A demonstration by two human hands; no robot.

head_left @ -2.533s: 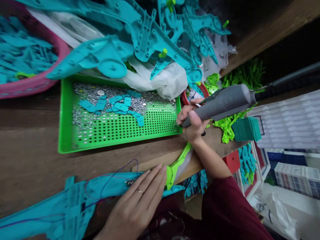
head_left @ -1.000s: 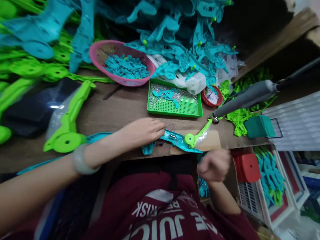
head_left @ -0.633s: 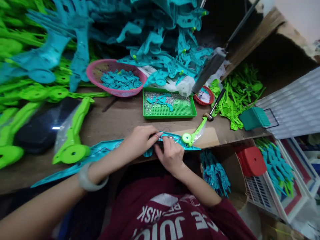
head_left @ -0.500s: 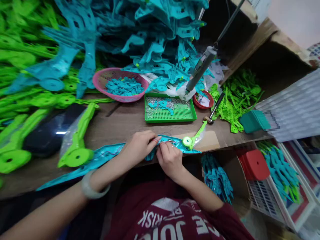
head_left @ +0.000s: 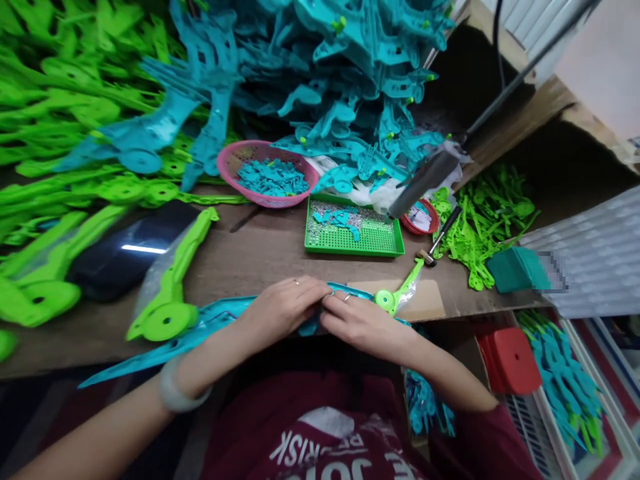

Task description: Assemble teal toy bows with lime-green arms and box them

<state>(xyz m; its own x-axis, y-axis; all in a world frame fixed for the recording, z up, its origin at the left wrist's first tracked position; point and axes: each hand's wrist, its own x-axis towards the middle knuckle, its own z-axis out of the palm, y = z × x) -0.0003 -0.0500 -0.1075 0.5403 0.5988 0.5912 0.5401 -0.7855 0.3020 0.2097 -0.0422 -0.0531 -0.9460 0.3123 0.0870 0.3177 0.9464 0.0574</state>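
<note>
A long blue plastic piece (head_left: 213,320) lies along the table's front edge, with a thin wire along its inside. My left hand (head_left: 285,303) rests over its middle, fingers bent and closed. Beside it my right hand (head_left: 363,320) has its fingers curled, the tips meeting those of my left hand. Whatever small thing lies between the fingertips is hidden. To the right, a green plastic arm with a round end (head_left: 385,301) touches the blue piece.
A green tray (head_left: 355,247) holds small blue parts and metal bits. Behind it are a pink basket (head_left: 270,199) and big piles of blue and green pieces. A hammer (head_left: 440,235) lies near a red basket (head_left: 427,229). A dark glossy object (head_left: 125,250) sits left.
The view has shifted, so table objects appear farther right. My right hand has turned and now lies flatter over the blue piece, closer against my left hand. The wire between my fingers is no longer visible.
</note>
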